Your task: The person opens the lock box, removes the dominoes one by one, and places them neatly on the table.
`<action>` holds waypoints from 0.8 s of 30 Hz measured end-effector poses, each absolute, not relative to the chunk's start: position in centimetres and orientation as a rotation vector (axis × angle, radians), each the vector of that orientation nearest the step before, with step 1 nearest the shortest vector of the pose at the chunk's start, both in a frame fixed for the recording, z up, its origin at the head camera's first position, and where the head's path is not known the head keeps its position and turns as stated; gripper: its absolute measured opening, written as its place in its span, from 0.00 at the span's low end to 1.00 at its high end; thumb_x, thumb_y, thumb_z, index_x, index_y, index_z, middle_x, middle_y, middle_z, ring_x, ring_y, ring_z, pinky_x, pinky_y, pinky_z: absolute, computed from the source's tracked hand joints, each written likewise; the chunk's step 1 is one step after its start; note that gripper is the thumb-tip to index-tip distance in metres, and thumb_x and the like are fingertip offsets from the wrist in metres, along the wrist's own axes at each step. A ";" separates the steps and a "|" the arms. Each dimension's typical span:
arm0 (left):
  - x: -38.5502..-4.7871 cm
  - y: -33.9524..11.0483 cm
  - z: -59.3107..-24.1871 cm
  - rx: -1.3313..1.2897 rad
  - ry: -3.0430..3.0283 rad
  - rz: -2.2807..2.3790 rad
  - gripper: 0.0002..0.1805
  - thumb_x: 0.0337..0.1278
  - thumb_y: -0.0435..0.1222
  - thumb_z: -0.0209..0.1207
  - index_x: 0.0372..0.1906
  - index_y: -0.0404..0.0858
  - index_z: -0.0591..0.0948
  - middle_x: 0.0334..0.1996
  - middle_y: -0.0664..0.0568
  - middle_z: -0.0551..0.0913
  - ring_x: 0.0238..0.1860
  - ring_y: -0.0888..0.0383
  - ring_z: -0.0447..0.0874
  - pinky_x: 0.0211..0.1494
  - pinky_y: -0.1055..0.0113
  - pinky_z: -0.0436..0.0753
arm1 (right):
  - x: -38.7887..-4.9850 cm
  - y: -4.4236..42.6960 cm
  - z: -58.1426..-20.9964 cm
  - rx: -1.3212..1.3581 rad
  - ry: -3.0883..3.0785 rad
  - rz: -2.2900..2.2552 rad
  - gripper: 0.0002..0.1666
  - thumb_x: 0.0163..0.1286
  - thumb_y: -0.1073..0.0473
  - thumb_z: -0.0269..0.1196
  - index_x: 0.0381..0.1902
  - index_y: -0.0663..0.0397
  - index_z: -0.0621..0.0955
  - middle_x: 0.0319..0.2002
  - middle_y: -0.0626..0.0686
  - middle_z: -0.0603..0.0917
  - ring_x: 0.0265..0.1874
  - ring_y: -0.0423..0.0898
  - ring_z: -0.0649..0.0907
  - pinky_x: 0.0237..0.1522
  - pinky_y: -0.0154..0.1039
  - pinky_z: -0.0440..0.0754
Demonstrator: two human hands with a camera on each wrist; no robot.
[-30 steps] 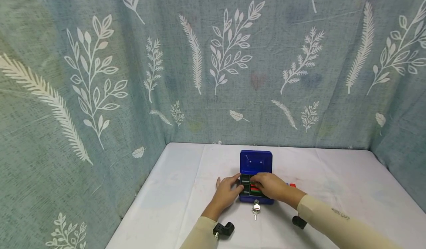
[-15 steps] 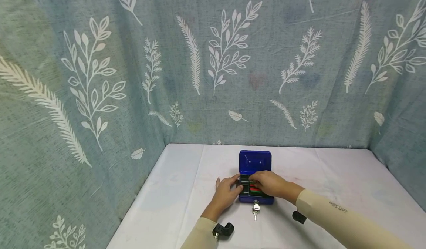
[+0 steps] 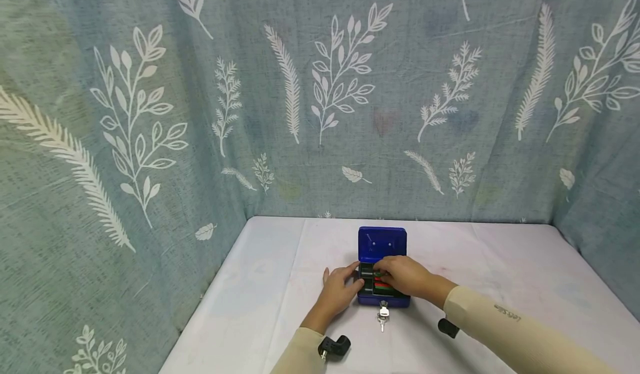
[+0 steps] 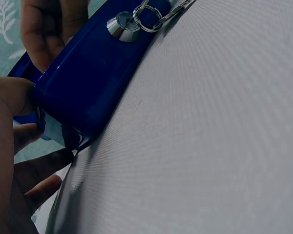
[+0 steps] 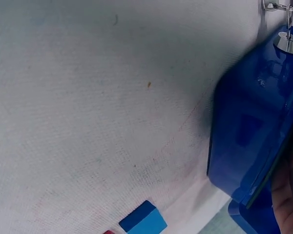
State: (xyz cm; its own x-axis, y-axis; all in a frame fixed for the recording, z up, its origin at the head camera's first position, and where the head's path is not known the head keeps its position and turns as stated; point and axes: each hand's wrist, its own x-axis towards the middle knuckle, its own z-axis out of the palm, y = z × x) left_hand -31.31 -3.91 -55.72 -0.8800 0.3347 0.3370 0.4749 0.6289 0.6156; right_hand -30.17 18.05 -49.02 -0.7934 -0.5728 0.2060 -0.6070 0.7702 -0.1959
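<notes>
A blue metal box (image 3: 367, 300) stands with its lid (image 3: 382, 240) raised and a black compartment tray inside. Red and green pieces (image 3: 384, 286) lie in the tray's right part. My left hand (image 3: 334, 293) rests at the box's left side; its thumb touches the top edge and its extended fingers spread by the side wall, as the left wrist view shows the hand (image 4: 7, 146). My right hand (image 3: 410, 277) reaches over the right side, fingers bent down into the tray, fingertips partly hidden; whether they hold a piece is unclear. Keys (image 3: 383, 314) hang from the front lock (image 4: 124, 25).
A blue block (image 5: 145, 219) lies on the white-covered table (image 3: 270, 263), right of the box, beside the edge of a red piece (image 5: 109, 232). Black wrist devices sit below both hands. Patterned curtains (image 3: 300, 196) stand behind the table and to its sides.
The right hand has shifted slightly left and up over the tray. Its forearm now hides the red and blue pieces that showed beyond it. The left hand stays at the box.
</notes>
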 end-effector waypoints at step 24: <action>-31.3 -4.3 -56.1 -0.669 -2.679 -1.071 0.28 0.61 0.50 0.57 0.66 0.47 0.76 0.51 0.56 0.84 0.58 0.52 0.75 0.68 0.34 0.46 | -29.2 18.0 -49.7 0.601 -2.832 0.874 0.14 0.63 0.62 0.68 0.47 0.52 0.85 0.35 0.41 0.83 0.37 0.38 0.81 0.44 0.44 0.81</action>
State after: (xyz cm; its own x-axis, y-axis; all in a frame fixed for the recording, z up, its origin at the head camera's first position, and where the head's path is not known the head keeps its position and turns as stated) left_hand -31.26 -4.32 -56.07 -0.8828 0.3404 0.3238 0.4698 0.6395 0.6086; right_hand -29.24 17.95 -49.66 -0.9143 -0.3373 0.2242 -0.4050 0.7548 -0.5159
